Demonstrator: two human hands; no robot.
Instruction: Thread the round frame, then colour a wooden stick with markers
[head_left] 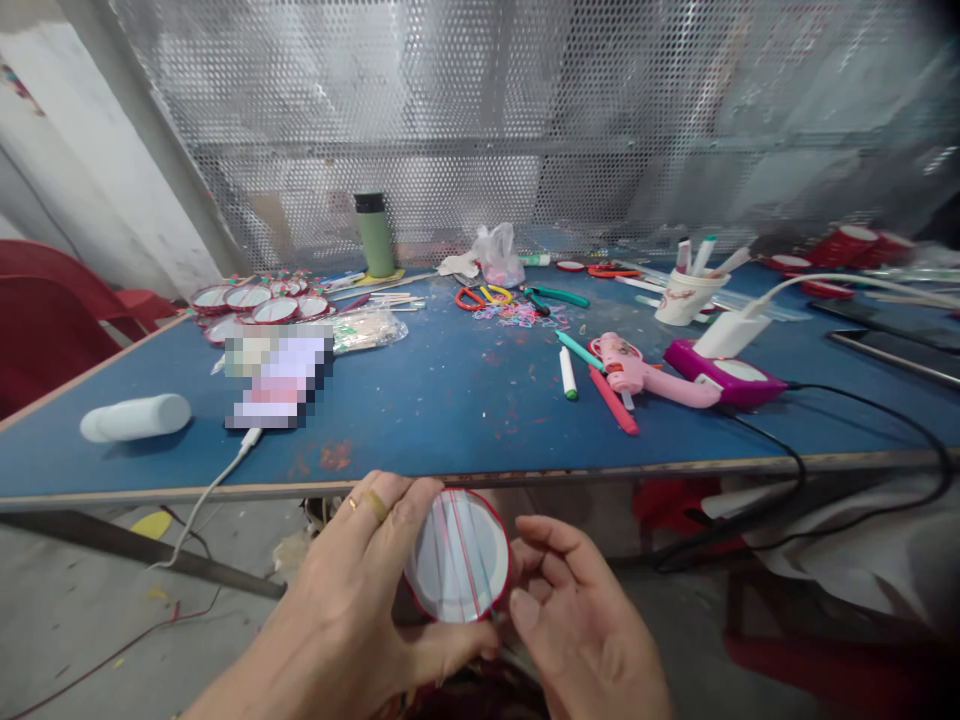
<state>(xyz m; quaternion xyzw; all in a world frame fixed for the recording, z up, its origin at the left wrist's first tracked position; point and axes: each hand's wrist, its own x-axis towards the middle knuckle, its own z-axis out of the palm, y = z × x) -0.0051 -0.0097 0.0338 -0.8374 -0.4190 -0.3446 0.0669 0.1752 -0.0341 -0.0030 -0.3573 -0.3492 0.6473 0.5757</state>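
Note:
My left hand [360,590] grips a small round red-rimmed cup [457,555] with a white inside, held below the front edge of the blue table [450,400]. Thin bands or threads stretch across the cup's mouth. My right hand [581,620] touches the cup's right rim with its fingertips, fingers curled against the bands. A ring shows on my left hand.
On the table lie a pink glue gun [645,375], marker pens [611,400], scissors [480,296], a green flask [374,235], a white tube [135,417], a cup of pens [686,290], several round red-rimmed pieces [255,300] and a charging phone. Cables hang over the right edge. A red chair [52,320] stands at the left.

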